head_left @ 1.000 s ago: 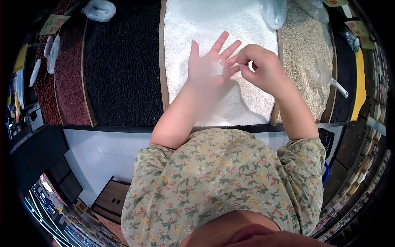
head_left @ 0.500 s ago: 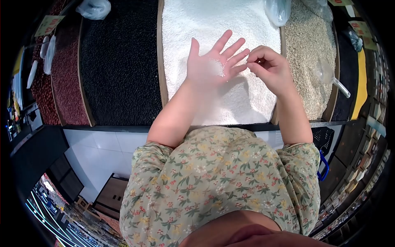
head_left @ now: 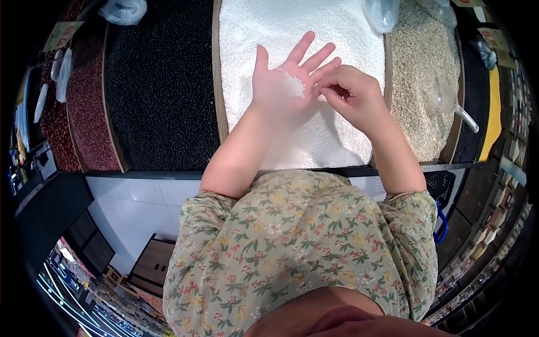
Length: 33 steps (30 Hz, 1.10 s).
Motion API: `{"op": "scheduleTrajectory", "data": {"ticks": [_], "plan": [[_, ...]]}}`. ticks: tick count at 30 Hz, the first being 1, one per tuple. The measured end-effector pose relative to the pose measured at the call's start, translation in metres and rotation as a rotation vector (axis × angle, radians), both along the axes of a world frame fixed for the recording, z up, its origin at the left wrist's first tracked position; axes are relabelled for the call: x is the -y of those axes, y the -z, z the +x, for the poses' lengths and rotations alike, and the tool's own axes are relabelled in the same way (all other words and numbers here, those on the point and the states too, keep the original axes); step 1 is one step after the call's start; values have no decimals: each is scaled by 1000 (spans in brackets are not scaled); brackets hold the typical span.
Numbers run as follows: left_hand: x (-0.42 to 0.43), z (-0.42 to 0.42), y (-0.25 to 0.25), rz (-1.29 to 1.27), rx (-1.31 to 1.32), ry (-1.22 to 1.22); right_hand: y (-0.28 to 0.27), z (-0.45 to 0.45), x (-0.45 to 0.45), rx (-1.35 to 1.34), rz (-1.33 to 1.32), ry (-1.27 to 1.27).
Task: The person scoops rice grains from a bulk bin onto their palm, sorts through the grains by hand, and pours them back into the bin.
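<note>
Above the bin of white grains [head_left: 337, 143], my left hand [head_left: 286, 84] lies palm up with its fingers spread. A small heap of white grains [head_left: 293, 86] rests on that palm, and a blurred patch covers part of the view there. My right hand [head_left: 353, 92] is at the little-finger side of the left palm, thumb and forefinger pinched close together. Whatever may be between those fingertips is too small to make out.
Left of the white grains is a bin of black beans [head_left: 163, 90], then dark red grains [head_left: 87, 118]. Beige grains [head_left: 418, 84] with a clear scoop [head_left: 446, 98] lie to the right. Wooden dividers [head_left: 218, 78] separate the bins. Plastic bags [head_left: 382, 14] hang or lie at the far side.
My right hand moved away from the left fingers, then came back toward the left palm, its thumb and forefinger still pinched. My left hand stayed spread and shifted slightly up.
</note>
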State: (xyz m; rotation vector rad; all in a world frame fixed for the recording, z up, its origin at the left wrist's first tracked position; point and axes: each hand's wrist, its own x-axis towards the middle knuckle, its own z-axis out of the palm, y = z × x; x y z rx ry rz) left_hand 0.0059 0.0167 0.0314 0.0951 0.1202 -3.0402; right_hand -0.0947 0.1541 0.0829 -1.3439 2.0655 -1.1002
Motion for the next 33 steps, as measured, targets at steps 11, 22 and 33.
{"op": "scheduleTrajectory", "data": {"ticks": [11, 22, 33], "plan": [[-5, 0, 2, -37, -35, 35, -1, 5, 12, -306, -21, -105], [-10, 2, -2, -26, 16, 65, 3, 4, 11, -393, 82, -174], [-1, 13, -2, -156, 175, 91, -29, -33, 79, -70, -18, 50]]}}
